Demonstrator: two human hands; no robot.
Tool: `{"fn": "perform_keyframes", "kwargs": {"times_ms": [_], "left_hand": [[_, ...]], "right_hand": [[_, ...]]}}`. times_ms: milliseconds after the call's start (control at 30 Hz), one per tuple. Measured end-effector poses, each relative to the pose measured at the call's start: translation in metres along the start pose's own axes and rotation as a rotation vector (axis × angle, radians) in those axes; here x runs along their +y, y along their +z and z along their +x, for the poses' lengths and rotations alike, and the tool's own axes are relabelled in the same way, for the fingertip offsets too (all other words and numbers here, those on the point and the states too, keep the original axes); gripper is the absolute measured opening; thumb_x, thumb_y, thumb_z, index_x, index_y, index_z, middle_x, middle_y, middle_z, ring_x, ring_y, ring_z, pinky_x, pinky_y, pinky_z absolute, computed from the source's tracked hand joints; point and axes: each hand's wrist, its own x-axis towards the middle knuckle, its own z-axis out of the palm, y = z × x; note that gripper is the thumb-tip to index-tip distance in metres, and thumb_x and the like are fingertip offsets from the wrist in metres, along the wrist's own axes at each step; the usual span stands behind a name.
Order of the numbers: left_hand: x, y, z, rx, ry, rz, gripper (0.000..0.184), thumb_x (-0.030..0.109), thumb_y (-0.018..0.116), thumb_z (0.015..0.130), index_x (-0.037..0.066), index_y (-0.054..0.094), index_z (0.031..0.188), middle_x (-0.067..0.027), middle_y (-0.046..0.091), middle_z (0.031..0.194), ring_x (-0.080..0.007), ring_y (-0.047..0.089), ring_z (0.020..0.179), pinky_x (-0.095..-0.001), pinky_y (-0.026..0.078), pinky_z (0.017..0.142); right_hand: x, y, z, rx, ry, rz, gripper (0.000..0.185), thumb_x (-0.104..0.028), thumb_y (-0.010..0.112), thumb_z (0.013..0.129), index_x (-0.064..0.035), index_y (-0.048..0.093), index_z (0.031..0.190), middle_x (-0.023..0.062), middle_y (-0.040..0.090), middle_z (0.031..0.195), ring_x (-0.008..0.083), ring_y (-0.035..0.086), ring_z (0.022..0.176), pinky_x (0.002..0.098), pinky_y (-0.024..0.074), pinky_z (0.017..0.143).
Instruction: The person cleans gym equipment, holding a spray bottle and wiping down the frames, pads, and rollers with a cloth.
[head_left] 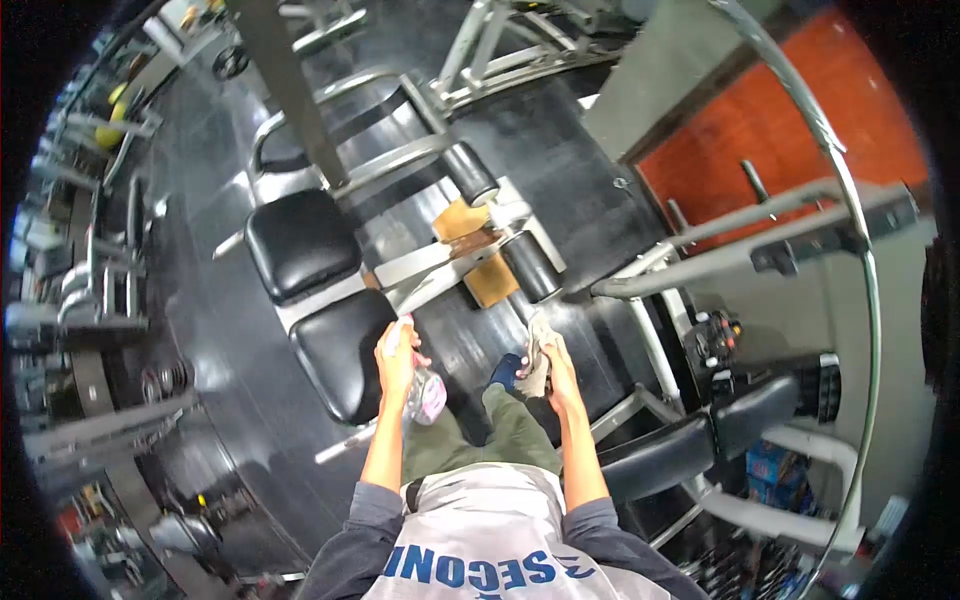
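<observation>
The left hand has its fingers wrapped round the top of a bottle, just beside the right edge of the nearer of 2 pads; the right hand has its fingers clasping a cloth above the floor, near a roller

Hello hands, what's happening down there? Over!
Left hand gripping clear, pink-labelled plastic bottle. Right hand holding crumpled beige cloth. Nearby: rounded black padded seat.

Two hands, one bottle and one cloth show.
</observation>
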Motion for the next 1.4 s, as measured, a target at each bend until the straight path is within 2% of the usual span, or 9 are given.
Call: {"fn": "perform_keyframes", "kwargs": {"times_ms": [333,633,700,933,1000,1067,1167,1333,1400], "left_hand": [[-0.014,0.030,0.077,0.421,0.020,0.104,0.038,0.034,0.056,0.100,-0.001,0.056,0.085,-0.0091,0.055,0.065,-0.0166,0.062,0.048,-0.0313,0.049,0.044],[-0.075,0.078,0.149,0.688,-0.131,-0.179,0.024,0.023,0.058,0.097,0.000,0.057,0.089,-0.0084,0.056,0.063,-0.0167,0.059,0.048,-0.0332,0.048,0.047],[-0.086,0.079,0.161,0.784,-0.135,-0.172,0.030,0.028,0.054,0.100,0.001,0.056,0.088,-0.0073,0.059,0.075,-0.0133,0.056,0.044,-0.0276,0.046,0.042],[-0.110,0.083,0.183,0.889,-0.185,-0.419,0.031,0.032,0.054,0.100,0.001,0.053,0.094,-0.0075,0.059,0.078,-0.0133,0.055,0.045,-0.0292,0.048,0.046],[-0.114,0.084,0.184,0.914,-0.261,-0.502,0.032,0.032,0.052,0.101,0.001,0.051,0.093,-0.0087,0.057,0.072,-0.0146,0.054,0.045,-0.0300,0.049,0.048],[-0.119,0.086,0.182,0.934,-0.105,-0.212,0.031,0.030,0.049,0.102,0.001,0.050,0.092,-0.0097,0.053,0.065,-0.0161,0.054,0.045,-0.0317,0.049,0.048],[-0.110,0.090,0.179,0.901,-0.186,-0.430,0.029,0.028,0.047,0.103,0.001,0.048,0.092,-0.0092,0.051,0.061,-0.0165,0.052,0.044,-0.0321,0.051,0.051],[-0.110,0.092,0.175,0.939,-0.288,-0.638,0.028,0.026,0.047,0.103,0.001,0.048,0.090,-0.0087,0.051,0.062,-0.0165,0.052,0.044,-0.0321,0.053,0.054],[-0.111,0.089,0.169,0.809,-0.100,-0.460,0.030,0.027,0.048,0.102,0.000,0.050,0.089,-0.0084,0.052,0.061,-0.0155,0.053,0.045,-0.0309,0.051,0.054]], "right_hand": [[0.003,0.023,0.134,-0.205,0.198,-0.298,0.030,-0.013,0.048,0.099,-0.0094,0.044,0.128,0.0109,0.061,0.109,0.0189,0.063,0.083,0.0364,0.0582,0.068],[0.030,0.060,0.191,-0.101,0.217,-0.346,0.030,-0.011,0.050,0.098,-0.0084,0.045,0.128,0.0113,0.061,0.107,0.0176,0.063,0.079,0.0350,0.0583,0.065],[0.035,0.064,0.200,-0.083,0.244,-0.381,0.030,-0.011,0.049,0.099,-0.0083,0.045,0.128,0.0115,0.061,0.107,0.0177,0.063,0.079,0.0349,0.0584,0.065],[0.049,0.083,0.241,-0.068,0.258,-0.492,0.033,-0.014,0.054,0.096,-0.0079,0.046,0.128,0.0121,0.060,0.110,0.0171,0.062,0.078,0.0333,0.0570,0.064],[0.055,0.089,0.258,-0.114,0.223,-0.496,0.033,-0.014,0.054,0.096,-0.0081,0.046,0.128,0.0124,0.060,0.109,0.0171,0.061,0.079,0.0331,0.0569,0.064],[0.057,0.101,0.275,-0.159,0.205,-0.575,0.032,-0.013,0.054,0.097,-0.0071,0.047,0.127,0.0123,0.060,0.107,0.0168,0.061,0.079,0.0328,0.0568,0.064],[0.064,0.119,0.299,-0.197,0.199,-0.662,0.031,-0.015,0.053,0.097,-0.0075,0.047,0.126,0.0107,0.061,0.104,0.0165,0.061,0.077,0.0320,0.0555,0.063],[0.073,0.140,0.330,-0.453,0.001,-0.854,0.032,-0.009,0.058,0.095,-0.0051,0.051,0.126,0.0087,0.061,0.106,0.0124,0.060,0.082,0.0275,0.0523,0.070],[0.078,0.147,0.336,-0.489,-0.024,-0.912,0.032,-0.008,0.061,0.092,-0.0034,0.054,0.123,0.0091,0.062,0.106,0.0149,0.061,0.090,0.0296,0.0513,0.080]]}}
